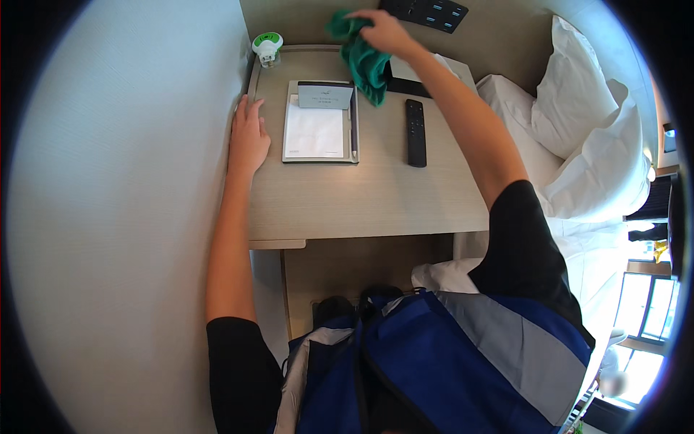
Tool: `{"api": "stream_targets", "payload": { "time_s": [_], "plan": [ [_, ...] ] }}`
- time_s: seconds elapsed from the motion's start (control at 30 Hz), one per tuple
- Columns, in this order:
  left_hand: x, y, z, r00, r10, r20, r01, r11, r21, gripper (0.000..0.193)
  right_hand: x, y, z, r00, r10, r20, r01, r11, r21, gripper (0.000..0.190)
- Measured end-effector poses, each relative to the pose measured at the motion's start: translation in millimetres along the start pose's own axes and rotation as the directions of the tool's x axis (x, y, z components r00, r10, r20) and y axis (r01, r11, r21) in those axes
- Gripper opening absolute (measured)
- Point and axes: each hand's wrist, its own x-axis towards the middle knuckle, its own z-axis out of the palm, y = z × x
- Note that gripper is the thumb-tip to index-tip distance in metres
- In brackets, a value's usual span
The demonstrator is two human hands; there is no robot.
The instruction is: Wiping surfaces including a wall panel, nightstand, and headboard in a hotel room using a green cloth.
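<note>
My right hand grips a green cloth at the back of a wooden bedside table; the cloth hangs down onto the tabletop. Against the left wall, my left hand rests at the table's left edge, fingers apart and holding nothing. Between the hands lies a stationery tray with a white notepad, a small folded card and a pencil. A black remote control lies to the right of the tray. Partly behind my right forearm is a black and light box-like object.
A white and green plug-in device stands at the back left corner. A black socket panel is on the wall behind. To the right is a bed with white pillows. A pale wall borders the left side.
</note>
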Motion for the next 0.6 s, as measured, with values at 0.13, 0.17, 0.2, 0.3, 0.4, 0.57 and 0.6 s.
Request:
{"api": "stream_targets", "payload": {
  "time_s": [0.13, 0.17, 0.2, 0.3, 0.4, 0.57, 0.6],
  "plan": [
    [1, -11, -1, 1.0, 0.016, -0.012, -0.016, 1.0, 0.008, 0.036, -37, -4, -72, 0.993, -0.003, -0.116, 0.068, 0.823, 0.564, 0.044],
    [1, -11, -1, 1.0, -0.011, 0.001, 0.011, 1.0, 0.005, 0.037, -60, -2, -87, 0.984, -0.006, -0.177, 0.124, 0.741, 0.66, 0.046],
    [1, -12, -4, 1.0, -0.011, -0.006, 0.011, 1.0, 0.008, 0.037, -89, -7, -105, 0.982, 0.021, -0.189, 0.131, 0.646, 0.752, 0.044],
    [4, -16, -8, 0.999, 0.018, -0.033, -0.018, 1.0, 0.005, 0.04, -193, -60, -127, 0.95, 0.134, -0.282, 0.182, 0.495, 0.85, 0.042],
    [10, 7, -18, 0.985, 0.094, -0.143, -0.109, 0.989, -0.101, 0.046, -276, -48, -108, 0.914, 0.272, -0.301, 0.158, 0.445, 0.882, 0.041],
    [43, 84, -38, 0.922, 0.358, 0.145, -0.341, 0.931, -0.13, 0.053, -353, 4, -19, 0.807, 0.488, -0.334, -0.08, 0.65, 0.755, 0.042],
    [50, 92, -38, 0.917, 0.358, 0.175, -0.343, 0.933, -0.109, 0.048, -361, 11, -1, 0.804, 0.493, -0.332, -0.08, 0.643, 0.762, 0.042]
  ]
}}
